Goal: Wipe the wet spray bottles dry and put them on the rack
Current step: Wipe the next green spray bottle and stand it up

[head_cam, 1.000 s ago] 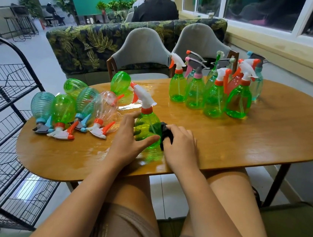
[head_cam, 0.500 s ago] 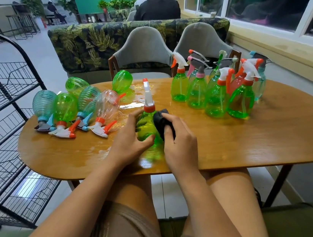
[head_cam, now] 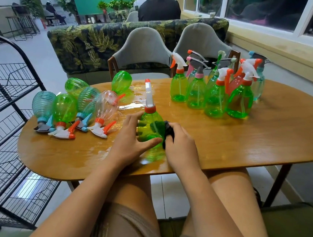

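Observation:
A green spray bottle [head_cam: 147,126] with a white and orange head stands upright at the near middle of the wooden table [head_cam: 248,142]. My left hand [head_cam: 130,144] grips its left side, thumb across the front. My right hand [head_cam: 182,147] holds a dark cloth [head_cam: 168,129] pressed against the bottle's right side. Several spray bottles [head_cam: 64,111] lie on their sides at the table's left. Several more spray bottles [head_cam: 216,94] stand upright in a group at the far right. A black wire rack [head_cam: 0,137] stands left of the table.
The tabletop shines wet around the lying bottles and near my hands. Two grey chairs [head_cam: 145,47] and a leaf-patterned sofa [head_cam: 86,43] stand behind the table. People sit further back. My knees are under the table's near edge.
The held bottle has turned, so its spray head now points away from me instead of left. My right hand has shifted the cloth slightly on the bottle's right side.

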